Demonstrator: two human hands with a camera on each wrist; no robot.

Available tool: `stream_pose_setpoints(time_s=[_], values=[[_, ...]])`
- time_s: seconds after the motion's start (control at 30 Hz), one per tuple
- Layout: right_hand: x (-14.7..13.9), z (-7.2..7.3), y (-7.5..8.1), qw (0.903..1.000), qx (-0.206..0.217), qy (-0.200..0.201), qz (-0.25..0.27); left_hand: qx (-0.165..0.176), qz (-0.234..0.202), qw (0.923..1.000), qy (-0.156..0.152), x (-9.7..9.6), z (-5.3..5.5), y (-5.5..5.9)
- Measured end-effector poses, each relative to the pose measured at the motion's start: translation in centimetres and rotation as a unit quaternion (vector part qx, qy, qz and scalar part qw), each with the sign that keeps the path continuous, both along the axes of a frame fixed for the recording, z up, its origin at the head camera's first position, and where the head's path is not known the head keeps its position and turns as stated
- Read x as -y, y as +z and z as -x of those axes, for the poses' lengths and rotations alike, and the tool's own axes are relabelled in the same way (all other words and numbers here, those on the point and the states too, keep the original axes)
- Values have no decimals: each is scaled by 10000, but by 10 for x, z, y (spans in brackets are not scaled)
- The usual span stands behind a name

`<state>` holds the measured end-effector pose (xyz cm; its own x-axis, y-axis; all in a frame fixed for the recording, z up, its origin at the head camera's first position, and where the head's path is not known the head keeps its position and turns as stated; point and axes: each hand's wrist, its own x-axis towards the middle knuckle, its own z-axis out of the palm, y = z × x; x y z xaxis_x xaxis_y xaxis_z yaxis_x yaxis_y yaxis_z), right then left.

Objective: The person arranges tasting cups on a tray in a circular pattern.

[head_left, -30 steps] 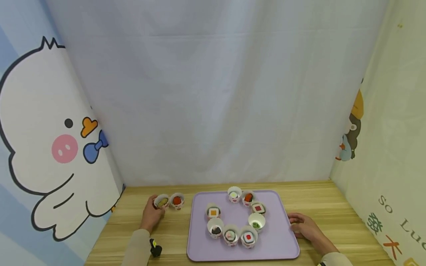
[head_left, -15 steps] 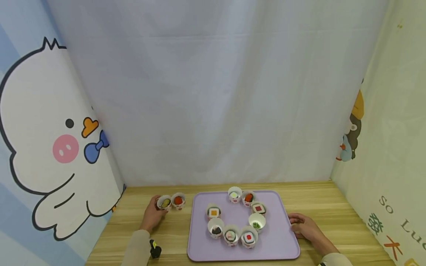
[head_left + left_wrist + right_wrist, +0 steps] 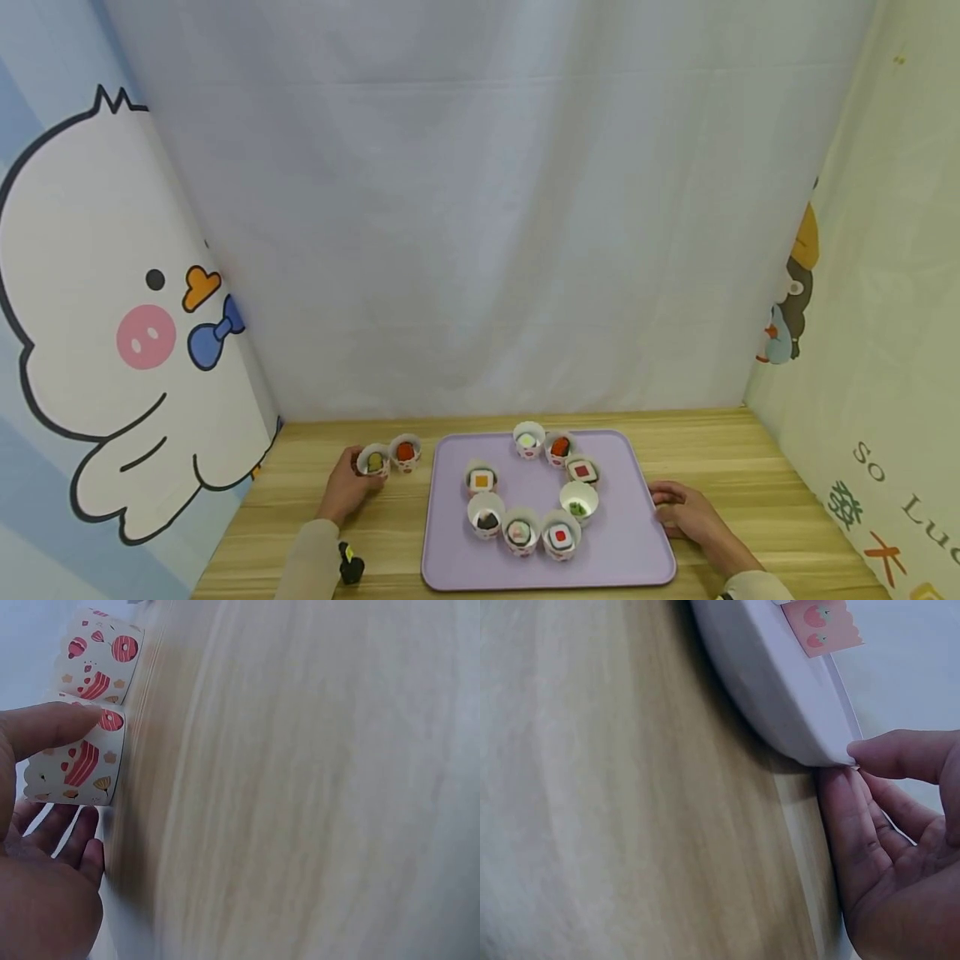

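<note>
My left hand (image 3: 347,490) holds a printed paper baking cup (image 3: 79,766) at the left, thumb on its near side and fingers around the other. Something yellow-green sits inside this cup. Right beside it, seemingly touching, stands a second paper cup (image 3: 406,464) with an orange-red piece in it. On the right, my right hand (image 3: 692,514) pinches the rim of the lilac tray (image 3: 780,690), thumb on top and fingers below. Several paper cups stand on that tray in a rough ring, among them one with a yellow-topped sushi piece (image 3: 482,481) and one with green bits (image 3: 577,508).
A small black object (image 3: 350,567) with a yellow mark is by the left sleeve. The wood-grain table (image 3: 390,533) ends at a pale curtain (image 3: 480,250) behind. Printed cloths hang at both sides.
My left hand has moved slightly right, and both left-hand cups have slid with it toward the tray. The right hand and the tray stay where they were.
</note>
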<state>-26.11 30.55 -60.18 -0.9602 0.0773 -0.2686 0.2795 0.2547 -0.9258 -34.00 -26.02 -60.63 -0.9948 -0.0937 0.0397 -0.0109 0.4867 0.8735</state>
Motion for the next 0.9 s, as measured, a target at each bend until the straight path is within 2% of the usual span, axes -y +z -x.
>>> stream_pose_setpoints(time_s=[0.17,0.4,0.73,0.9], values=[[-1,-1,-1,9999,-50,13,104,61,-131,9999,21,0,0,-1],[-1,-1,-3,9998,-135,59,149,-126,139,9998,97,-1,-3,-1],[1,-2,-1,9999,-110,72,106,-154,143,9996,185,2,-12,8],[0,-1,0,9999,-103,88,52,-247,210,9994,127,5,-16,13]])
